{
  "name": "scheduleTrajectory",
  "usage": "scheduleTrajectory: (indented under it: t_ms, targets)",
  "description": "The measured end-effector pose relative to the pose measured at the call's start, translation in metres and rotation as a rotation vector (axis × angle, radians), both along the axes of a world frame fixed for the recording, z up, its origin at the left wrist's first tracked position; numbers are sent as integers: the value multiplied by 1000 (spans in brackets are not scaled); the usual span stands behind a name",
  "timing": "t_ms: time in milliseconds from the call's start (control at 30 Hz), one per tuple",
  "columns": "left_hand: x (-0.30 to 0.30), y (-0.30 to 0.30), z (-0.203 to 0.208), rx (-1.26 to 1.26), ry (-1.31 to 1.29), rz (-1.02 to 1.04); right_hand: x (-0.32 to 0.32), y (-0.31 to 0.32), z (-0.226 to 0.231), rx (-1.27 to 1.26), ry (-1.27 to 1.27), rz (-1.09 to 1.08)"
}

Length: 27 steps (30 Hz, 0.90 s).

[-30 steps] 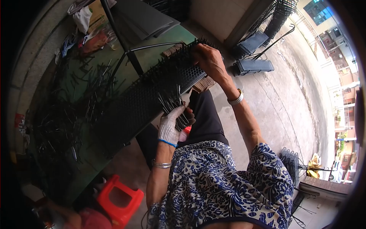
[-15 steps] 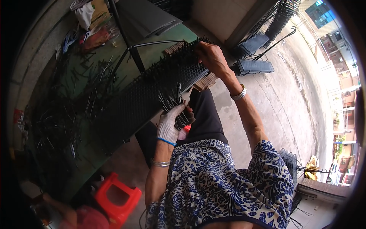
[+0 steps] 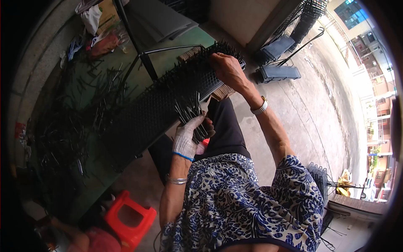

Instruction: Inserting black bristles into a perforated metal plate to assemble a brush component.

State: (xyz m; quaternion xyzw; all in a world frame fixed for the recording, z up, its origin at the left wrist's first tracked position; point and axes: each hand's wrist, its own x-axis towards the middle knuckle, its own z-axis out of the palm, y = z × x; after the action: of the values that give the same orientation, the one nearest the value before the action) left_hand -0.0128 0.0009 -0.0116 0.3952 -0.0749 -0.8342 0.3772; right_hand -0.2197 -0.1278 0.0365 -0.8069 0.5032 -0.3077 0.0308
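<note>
My left hand [image 3: 189, 135], in a pale knitted work glove with a blue cuff edge, is closed round a bundle of thin black rods [image 3: 187, 110] that fan out above the fingers. A long black perforated panel [image 3: 201, 87] lies at a slant across the green table, reaching over my lap. Many short black rods [image 3: 178, 72] stand up along its far side. At the panel's right end my bare right hand [image 3: 228, 71] is bent down with fingertips pinched together against its holes. Whatever those fingers hold is hidden.
Loose black rods [image 3: 94, 111] lie heaped on the green table [image 3: 138, 86] at left. A black metal stand [image 3: 145, 63] rises behind the panel. Wood blocks [image 3: 222, 92] sit under its right end. A red stool [image 3: 147, 218] and another person's arm [image 3: 69, 229] are at lower left.
My right hand has moved slightly down and to the left along the panel, uncovering upright rods at its far right end. My left hand stays put with its bundle.
</note>
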Motion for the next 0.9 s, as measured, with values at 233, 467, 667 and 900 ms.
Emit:
scheduleTrajectory:
  t_ms: [233,467,667,900]
  targets:
    - [-2,-1,3,12,38,43,1,3,-21,-6,-8,-105]
    - [-5,-1,8,33,25,38,2,10,-18,-15,-94,-119]
    - [-7,0,12,25,45,28,-6,17,0,-130,-268,-186]
    - [-16,-2,18,74,58,13,-7,17,-22,-103,-396,-225]
